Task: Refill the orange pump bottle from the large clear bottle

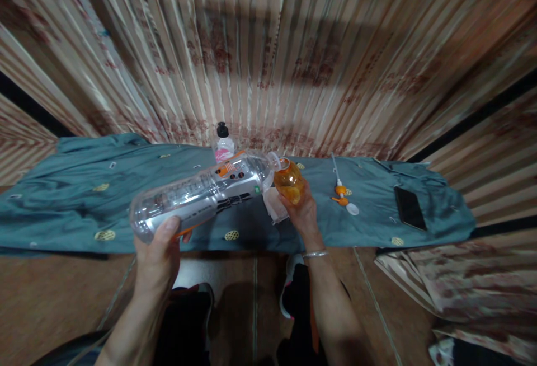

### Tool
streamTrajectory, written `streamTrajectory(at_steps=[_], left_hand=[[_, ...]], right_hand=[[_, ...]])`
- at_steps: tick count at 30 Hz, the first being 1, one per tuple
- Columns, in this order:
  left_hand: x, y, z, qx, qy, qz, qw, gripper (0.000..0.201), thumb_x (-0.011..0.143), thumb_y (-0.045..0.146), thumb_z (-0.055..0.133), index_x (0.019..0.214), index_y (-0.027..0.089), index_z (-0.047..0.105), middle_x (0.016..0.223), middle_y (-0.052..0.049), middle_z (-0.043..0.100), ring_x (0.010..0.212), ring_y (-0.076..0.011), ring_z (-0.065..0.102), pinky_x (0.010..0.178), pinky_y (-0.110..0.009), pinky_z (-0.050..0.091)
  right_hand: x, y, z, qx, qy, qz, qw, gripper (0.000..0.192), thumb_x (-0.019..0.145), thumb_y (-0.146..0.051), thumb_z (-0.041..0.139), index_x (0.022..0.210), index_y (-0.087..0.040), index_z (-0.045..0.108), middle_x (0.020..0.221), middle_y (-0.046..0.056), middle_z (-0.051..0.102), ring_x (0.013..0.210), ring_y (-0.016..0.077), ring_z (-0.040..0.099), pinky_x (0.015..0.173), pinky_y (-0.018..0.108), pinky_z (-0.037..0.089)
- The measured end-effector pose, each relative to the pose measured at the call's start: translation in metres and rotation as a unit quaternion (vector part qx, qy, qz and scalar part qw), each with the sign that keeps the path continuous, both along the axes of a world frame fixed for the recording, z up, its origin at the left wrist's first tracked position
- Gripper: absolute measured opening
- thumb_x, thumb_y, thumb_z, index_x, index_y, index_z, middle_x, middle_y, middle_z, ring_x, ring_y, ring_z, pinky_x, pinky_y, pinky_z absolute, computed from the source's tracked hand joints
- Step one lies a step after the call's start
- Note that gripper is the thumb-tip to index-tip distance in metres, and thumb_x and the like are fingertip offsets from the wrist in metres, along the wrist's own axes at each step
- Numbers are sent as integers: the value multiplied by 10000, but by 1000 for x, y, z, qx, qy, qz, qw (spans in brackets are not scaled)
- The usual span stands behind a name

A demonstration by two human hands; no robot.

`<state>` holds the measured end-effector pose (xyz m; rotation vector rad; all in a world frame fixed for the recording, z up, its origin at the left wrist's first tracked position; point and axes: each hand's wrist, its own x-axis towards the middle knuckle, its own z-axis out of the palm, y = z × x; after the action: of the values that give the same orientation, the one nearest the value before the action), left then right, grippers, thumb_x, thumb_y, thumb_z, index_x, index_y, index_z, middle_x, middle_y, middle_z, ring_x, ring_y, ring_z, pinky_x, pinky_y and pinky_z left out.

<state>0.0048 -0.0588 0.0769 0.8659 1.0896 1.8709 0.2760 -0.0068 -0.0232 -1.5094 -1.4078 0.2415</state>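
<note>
Amber and see-through, the small bottle (289,184) is held above the counter (364,230), its open mouth facing the neck of the large bottle (201,198). Right hand (304,214): grip closed around the small bottle's body; a silvery bangle (316,254) circles the wrist. Left hand (158,248): grip clasping the large bottle near its base, thumb on the near side. The large bottle, of clear plastic with a silver, black and orange label, lies aslant, base to the left and neck to the right; whether the two rims touch cannot be told. Behind the large bottle stands a white-and-pink bottle (224,146) with a black top. Beneath the two mouths, partly hidden, is a pale folded item (276,206). Right of the right hand lie an orange pump head (340,190) with its tube, a white disc (352,209) just beside it and, farther right, a dark flat device (410,207). Blue-green patterned cloth covers the counter; a striped curtain (268,64) hangs behind.
</note>
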Motion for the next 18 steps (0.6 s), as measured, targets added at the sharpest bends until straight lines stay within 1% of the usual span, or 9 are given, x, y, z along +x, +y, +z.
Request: streamTrajectory(at_steps=[7,13,18], left_hand=[[0,-1,1,1,1,1,1000,667,482,413,906,1072,249,642,783,18,652,554,-121,516,398,-187,440],[0,-1,1,4,1,-5,1000,669,479,424,900,1068,234,647,737,17,634,533,-123,503,356,-180,396],[0,-1,1,3,2,-3,1000,655,490,418,904,1066,239,649,733,23,629,529,-122,506,361,-183,408]], right_hand=[[-1,0,1,5,-10,-3,1000,652,837,-444,690,1385,-178,455,1258,158,670,1151,307,664,978,493,550],[1,1,0,-2,-7,-10,1000,672,811,-444,712,1371,-168,463,1259,169,679,1136,320,675,962,504,557],[1,1,0,-3,-13,-12,1000,688,802,-438,719,1376,-164,458,1307,184,656,1178,333,656,993,520,540]])
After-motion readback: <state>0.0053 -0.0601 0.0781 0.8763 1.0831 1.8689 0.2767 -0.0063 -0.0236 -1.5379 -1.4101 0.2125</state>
